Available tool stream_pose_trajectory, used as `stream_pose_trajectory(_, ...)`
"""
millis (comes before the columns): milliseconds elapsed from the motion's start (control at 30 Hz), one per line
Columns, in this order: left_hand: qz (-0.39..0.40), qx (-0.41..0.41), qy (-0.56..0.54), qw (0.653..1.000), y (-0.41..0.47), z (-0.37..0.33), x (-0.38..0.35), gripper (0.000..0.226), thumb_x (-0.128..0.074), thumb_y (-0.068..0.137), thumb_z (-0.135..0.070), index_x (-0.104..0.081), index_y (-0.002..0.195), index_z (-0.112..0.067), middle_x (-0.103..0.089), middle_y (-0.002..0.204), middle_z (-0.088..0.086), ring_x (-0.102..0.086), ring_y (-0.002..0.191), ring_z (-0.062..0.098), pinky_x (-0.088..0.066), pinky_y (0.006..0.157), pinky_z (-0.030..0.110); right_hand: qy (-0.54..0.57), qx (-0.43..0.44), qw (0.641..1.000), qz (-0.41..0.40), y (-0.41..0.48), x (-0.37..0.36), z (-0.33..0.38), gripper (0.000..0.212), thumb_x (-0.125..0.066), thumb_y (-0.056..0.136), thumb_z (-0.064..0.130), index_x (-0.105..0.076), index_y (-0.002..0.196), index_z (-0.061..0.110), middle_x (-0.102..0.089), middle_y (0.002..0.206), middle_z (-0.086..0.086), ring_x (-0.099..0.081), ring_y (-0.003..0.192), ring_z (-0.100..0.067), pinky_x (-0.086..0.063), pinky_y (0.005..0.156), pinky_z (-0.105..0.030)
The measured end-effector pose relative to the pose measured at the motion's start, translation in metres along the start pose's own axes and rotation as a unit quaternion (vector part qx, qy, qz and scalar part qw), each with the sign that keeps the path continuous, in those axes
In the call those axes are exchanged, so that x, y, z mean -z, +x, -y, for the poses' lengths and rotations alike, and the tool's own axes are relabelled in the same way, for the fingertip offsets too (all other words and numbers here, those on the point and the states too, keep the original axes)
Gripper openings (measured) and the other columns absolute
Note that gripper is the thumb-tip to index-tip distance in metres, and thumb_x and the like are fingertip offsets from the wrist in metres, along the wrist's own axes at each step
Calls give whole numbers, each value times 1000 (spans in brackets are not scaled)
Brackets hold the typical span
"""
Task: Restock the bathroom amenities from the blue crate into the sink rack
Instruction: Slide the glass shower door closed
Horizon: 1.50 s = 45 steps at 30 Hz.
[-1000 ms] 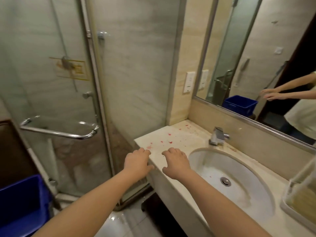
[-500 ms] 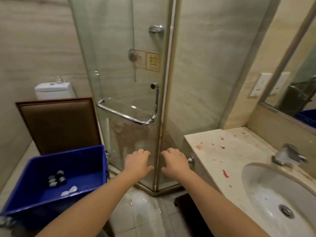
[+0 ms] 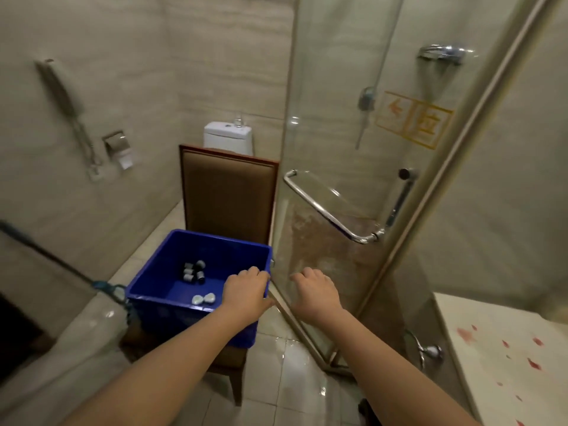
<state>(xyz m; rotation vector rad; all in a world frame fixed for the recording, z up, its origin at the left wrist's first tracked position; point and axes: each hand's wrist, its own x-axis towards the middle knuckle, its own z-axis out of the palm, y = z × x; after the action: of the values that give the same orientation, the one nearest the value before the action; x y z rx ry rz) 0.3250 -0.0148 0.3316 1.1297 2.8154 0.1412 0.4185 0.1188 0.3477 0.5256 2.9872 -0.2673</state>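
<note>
**Both hands empty at the blue crate, nothing picked up yet**

The blue crate (image 3: 221,250) sits on the seat of a chair (image 3: 227,192), its near side past the seat's front edge. The left hand (image 3: 246,290) is over its near right corner, loosely curled and holding nothing; I cannot tell whether it touches the rim. The right hand (image 3: 313,293) hangs relaxed and empty just beside the crate, before the glass shower door (image 3: 338,118). Small dark bottles (image 3: 193,272) cluster mid-floor in the crate, and two small pale items (image 3: 203,299) lie by its near wall. Leaning on that corner could likely tip the crate off the seat. A hasty grab may scatter the bottles. The floor tiles (image 3: 292,364) look wet, so turning towards the sink rack, out of view, risks a slip. The right hand could knock the glass.
</note>
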Motion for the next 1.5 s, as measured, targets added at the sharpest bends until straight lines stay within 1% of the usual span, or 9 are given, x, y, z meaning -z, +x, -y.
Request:
stream_pose_trajectory(133,-6,68,1,998,9,26,1,62,-58,89,-55,-40,142,-28,-50,132,-3,-53,116,19,-44,90,35,-4,71,997,14,36,-1,12,50,-60,85,34,-48,133,26,-51,125,-2,-45,121,-24,-36,105,-38)
stream_pose_trajectory(367,-15,162,-10,987,13,57,-6,61,-56,90,-55,-40,141,-27,-49,135,-3,-51,119,19,-45,92,35,-32,169,984,42,88,-8,28,53,-60,85,30,-47,137,22,-49,128,-2,-45,122,-24,-34,108,-39)
stream_pose_trajectory(567,-30,233,-17,972,-1,82,-13,60,-57,88,-56,-42,139,-27,-50,132,-3,-52,118,19,-44,91,35,-46,230,970,55,117,-22,55,55,-59,87,29,-45,139,20,-48,132,-4,-44,122,-26,-35,106,-37)
stream_pose_trajectory(733,-32,278,-29,960,-4,109,-9,61,-58,88,-57,-42,139,-28,-51,132,-4,-53,118,18,-47,93,35,-48,272,959,63,140,-24,82,57,-59,89,30,-42,142,20,-47,135,-4,-41,127,-26,-34,109,-38)
stream_pose_trajectory(800,-32,288,-33,957,-2,122,-8,62,-58,87,-58,-43,139,-28,-51,132,-4,-53,118,18,-48,91,34,-51,281,956,65,150,-26,92,52,-59,89,30,-44,138,20,-47,134,-4,-41,126,-26,-33,109,-38)
stream_pose_trajectory(933,-30,292,-41,955,7,153,-13,62,-60,87,-56,-42,140,-29,-52,132,-5,-53,118,16,-49,90,33,-51,279,956,76,174,-35,112,49,-59,90,29,-46,136,20,-48,132,-3,-42,126,-26,-32,110,-37)
stream_pose_trajectory(1033,-9,279,-38,959,22,184,-18,62,-59,88,-56,-42,140,-29,-51,133,-5,-52,120,17,-46,93,33,-41,263,960,86,195,-45,130,50,-59,90,31,-45,137,21,-47,132,-3,-41,125,-26,-31,109,-37)
stream_pose_trajectory(1300,46,200,-30,978,74,272,-33,60,-58,90,-52,-42,142,-27,-49,135,-3,-51,122,19,-45,96,35,-16,168,980,105,254,-70,176,49,-56,89,27,-46,136,22,-48,133,-1,-42,125,-23,-32,108,-34)
stream_pose_trajectory(1500,76,153,-45,984,107,324,-54,58,-59,90,-51,-42,140,-25,-48,134,-2,-51,121,20,-46,94,37,-4,106,986,129,287,-94,200,48,-55,89,24,-46,137,21,-47,134,-2,-42,124,-24,-33,107,-34)
